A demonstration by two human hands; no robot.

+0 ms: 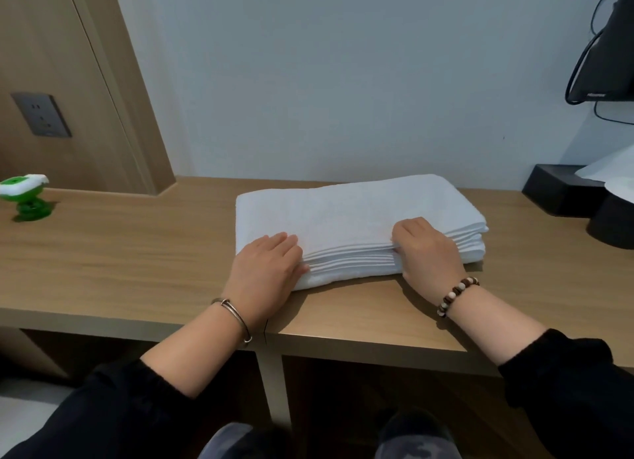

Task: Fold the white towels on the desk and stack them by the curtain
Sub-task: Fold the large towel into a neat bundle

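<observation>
I wear loose black long sleeves. The left sleeve (113,407) and the right sleeve (566,383) both end mid-forearm. Behind my left hand (264,269) a thin silver metal bangle (233,316) rings the wrist. Behind my right hand (425,249) sits a bracelet of dark brown and cream round beads (458,295). Lowest down is mottled grey fabric (415,434) — knees or shoes, I cannot tell.

- Towels (343,214): plain white.
- Tabletop (120,259): light brown wood grain.
- Wall (326,81): pale grey-blue.
- Plastic object (25,197), left edge: green and white.
- Socket plate (41,114), upper left: dark grey.
- Sleeves (103,417): black.
- Bead bracelet (456,295): brown and cream.
- Bangle (233,316): silver.
- Box (562,190), right edge: black.
</observation>
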